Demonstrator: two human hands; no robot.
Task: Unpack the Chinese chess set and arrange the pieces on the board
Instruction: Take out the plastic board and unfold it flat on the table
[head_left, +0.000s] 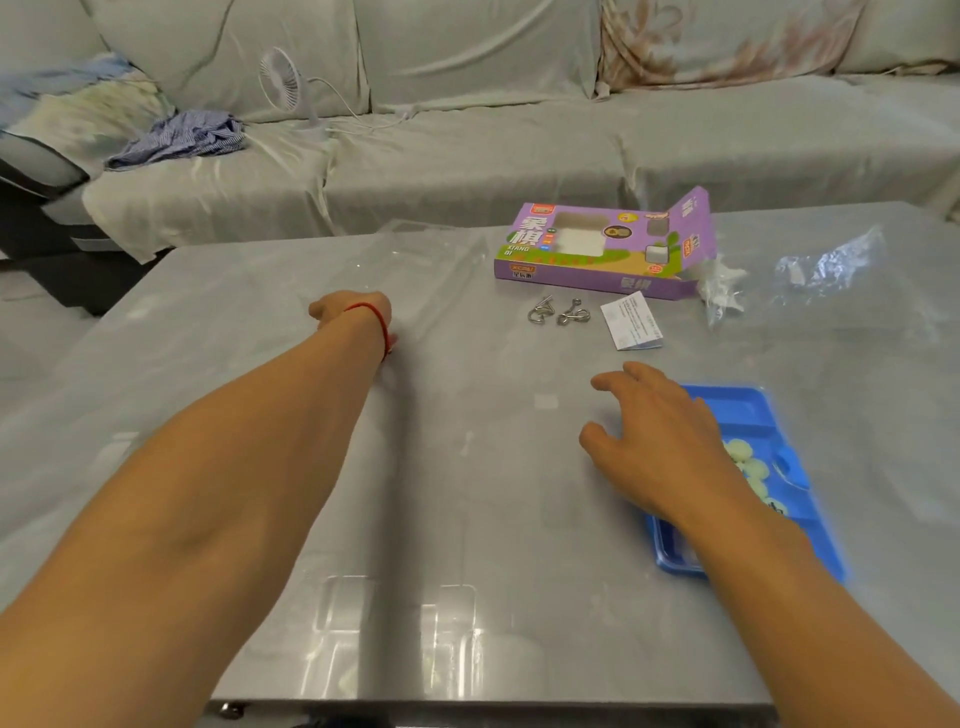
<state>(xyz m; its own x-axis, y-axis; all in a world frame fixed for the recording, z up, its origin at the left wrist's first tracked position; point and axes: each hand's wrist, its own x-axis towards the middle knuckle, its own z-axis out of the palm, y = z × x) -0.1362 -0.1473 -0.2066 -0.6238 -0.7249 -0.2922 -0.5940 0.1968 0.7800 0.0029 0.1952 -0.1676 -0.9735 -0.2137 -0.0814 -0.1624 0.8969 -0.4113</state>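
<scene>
Although the purple cardboard chess box (597, 249) already lies open at the far side of the grey glossy table (260, 415), with its end flap raised, you should treat the unpacking as only partly done. Your blue plastic tray (748, 410) sits near the right edge of the table, partly under your right forearm, and several pale round chess pieces (750, 465) remain inside it. None has been set out.

A thin transparent sheet (415, 270) appears to lie spread across the table under your left hand; whether it is the board cannot be confirmed, since no grid lines are legible. Check this before placing anything.

Your left hand (353, 312) reaches forward with a red string (376, 322) round the wrist. Its fingers are hidden behind the wrist, so you cannot tell whether it grips the sheet or merely rests on it. Your right hand (660, 436) hovers beside the tray with fingers spread and relaxed, holding nothing.

Not part of the set, by appearance: two metal wire ring puzzles (558, 312), a folded white leaflet (631, 319) and crumpled clear plastic wrapping (826, 270), all lying near the box.

Remaining work, as judged: flatten the sheet, empty the tray and arrange every piece.
</scene>
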